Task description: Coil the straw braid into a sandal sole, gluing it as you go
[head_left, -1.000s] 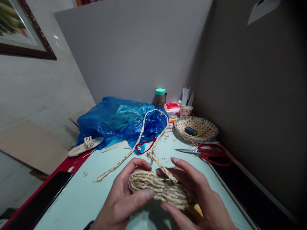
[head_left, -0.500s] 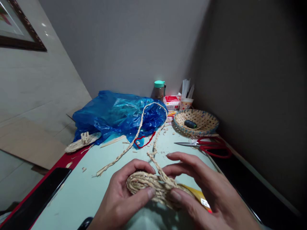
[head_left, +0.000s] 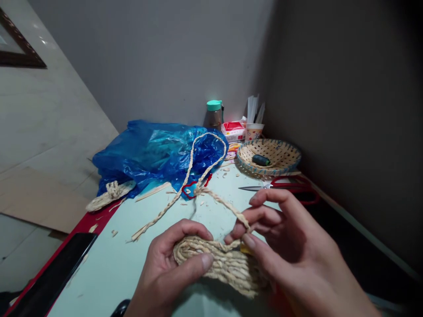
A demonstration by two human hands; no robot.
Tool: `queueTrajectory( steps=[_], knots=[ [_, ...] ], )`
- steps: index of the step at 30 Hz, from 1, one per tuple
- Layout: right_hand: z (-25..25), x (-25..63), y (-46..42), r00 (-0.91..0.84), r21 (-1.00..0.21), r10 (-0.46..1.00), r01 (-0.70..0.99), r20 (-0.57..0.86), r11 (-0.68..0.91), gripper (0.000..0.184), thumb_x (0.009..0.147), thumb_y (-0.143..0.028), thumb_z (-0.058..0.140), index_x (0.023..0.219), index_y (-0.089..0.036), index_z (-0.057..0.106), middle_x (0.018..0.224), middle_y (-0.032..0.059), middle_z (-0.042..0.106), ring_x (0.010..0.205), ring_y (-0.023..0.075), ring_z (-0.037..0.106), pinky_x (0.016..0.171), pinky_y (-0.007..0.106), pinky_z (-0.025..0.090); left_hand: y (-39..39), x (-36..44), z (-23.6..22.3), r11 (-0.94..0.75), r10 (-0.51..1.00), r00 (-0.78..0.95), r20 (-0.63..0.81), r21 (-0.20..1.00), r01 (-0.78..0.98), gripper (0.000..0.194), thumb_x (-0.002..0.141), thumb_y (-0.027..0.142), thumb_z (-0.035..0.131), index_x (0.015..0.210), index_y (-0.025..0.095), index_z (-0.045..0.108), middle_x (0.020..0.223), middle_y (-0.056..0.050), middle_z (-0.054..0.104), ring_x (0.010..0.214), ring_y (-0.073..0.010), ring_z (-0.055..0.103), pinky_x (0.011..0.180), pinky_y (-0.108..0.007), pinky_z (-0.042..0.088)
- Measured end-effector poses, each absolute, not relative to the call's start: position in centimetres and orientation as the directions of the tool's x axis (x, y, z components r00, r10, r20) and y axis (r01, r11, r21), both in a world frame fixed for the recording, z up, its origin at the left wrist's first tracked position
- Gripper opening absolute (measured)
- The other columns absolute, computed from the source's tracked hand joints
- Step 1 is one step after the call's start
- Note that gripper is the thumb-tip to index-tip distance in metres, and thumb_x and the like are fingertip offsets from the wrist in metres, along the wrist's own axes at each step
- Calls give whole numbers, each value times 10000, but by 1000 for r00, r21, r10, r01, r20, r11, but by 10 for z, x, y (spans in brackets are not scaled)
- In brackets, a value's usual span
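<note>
My left hand [head_left: 170, 264] grips the left end of an oval coil of braided straw [head_left: 228, 268], thumb on its near face and fingers behind. From this coil a straw braid [head_left: 223, 199] runs up and away, looping over a blue plastic bag, with its loose end on the table at left. My right hand [head_left: 294, 251] pinches the braid between thumb and fingertips, just above the coil's right part. The lower right of the coil is partly hidden by this hand. Something yellow [head_left: 245, 249] shows behind the coil, too covered to name.
The blue plastic bag [head_left: 155, 149] fills the back left, beside a small straw slipper [head_left: 110, 196]. Red-handled scissors [head_left: 254, 188] and a woven basket [head_left: 280, 167] with a dark thread spool [head_left: 261, 160] are at right. A bottle [head_left: 214, 115] and paper cup [head_left: 254, 132] stand behind.
My right hand has lifted the braid off the coil and drawn it right, so its near stretch now slants rightward. My left hand keeps its grip. The view has shifted slightly.
</note>
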State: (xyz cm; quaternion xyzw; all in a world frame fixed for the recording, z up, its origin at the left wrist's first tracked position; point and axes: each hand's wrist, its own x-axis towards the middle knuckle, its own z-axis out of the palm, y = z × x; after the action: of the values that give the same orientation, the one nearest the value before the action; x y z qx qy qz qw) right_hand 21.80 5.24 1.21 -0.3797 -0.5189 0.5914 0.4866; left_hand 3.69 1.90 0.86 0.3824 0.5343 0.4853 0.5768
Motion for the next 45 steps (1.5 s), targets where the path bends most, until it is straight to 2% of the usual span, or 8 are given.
queueTrajectory(
  steps=[3,9,16,21,24,35,40,45],
  knots=[
    [12,219,57,-333,-955,943,-283,12,-88,245,893,-309,669,1004,-289,451,873,-11,618,812,185,710,719,291,579,18,36,7,215,973,-58,-224,968,-130,216,648,367,829,784,237,723,679,23,621,639,-117,531,613,-203,433],
    [13,221,58,-411,-889,909,-391,-63,-238,256,890,-293,643,1078,-278,469,901,-7,578,809,165,674,719,277,551,17,33,4,193,980,-41,-196,979,-59,199,651,380,832,765,243,743,656,23,612,612,-111,512,578,-201,411],
    [10,221,61,-471,-940,882,-302,3,-158,236,935,-319,594,1131,-274,469,901,-7,581,790,163,665,695,264,523,16,32,1,164,986,-31,-165,986,-23,159,668,363,834,751,258,749,605,37,588,548,-89,461,548,-201,381],
    [8,221,60,-509,-965,861,-229,10,-125,491,824,-125,701,1227,-287,471,941,-25,627,868,137,616,715,227,494,16,31,0,190,981,-13,-191,979,-76,156,677,351,836,755,256,740,632,29,631,568,-102,499,564,-210,405],
    [9,223,62,-525,-981,851,-177,27,-78,476,832,-128,695,1228,-286,484,916,-30,642,830,138,600,657,223,485,16,31,0,189,982,2,-189,979,-74,153,687,352,826,759,252,737,642,30,631,578,-98,497,567,-203,402],
    [16,244,74,-705,-923,652,-9,279,385,547,969,-166,596,1447,-359,413,967,-61,650,833,106,608,768,212,465,15,35,1,248,966,89,-244,968,-35,175,682,354,816,766,232,724,695,22,662,622,-107,521,595,-193,410],
    [12,246,77,-716,-925,631,-55,299,375,574,957,-160,627,1452,-358,414,988,-63,638,877,98,597,816,218,460,15,39,4,247,966,73,-248,969,13,176,671,353,812,763,228,729,685,12,671,625,-121,531,586,-198,411],
    [9,245,82,-731,-975,646,-147,221,166,554,920,-203,706,1393,-314,440,936,-50,626,881,120,627,807,263,495,14,38,4,208,974,76,-216,974,94,117,676,318,780,745,238,728,680,19,668,590,-115,522,560,-202,404]
  ],
)
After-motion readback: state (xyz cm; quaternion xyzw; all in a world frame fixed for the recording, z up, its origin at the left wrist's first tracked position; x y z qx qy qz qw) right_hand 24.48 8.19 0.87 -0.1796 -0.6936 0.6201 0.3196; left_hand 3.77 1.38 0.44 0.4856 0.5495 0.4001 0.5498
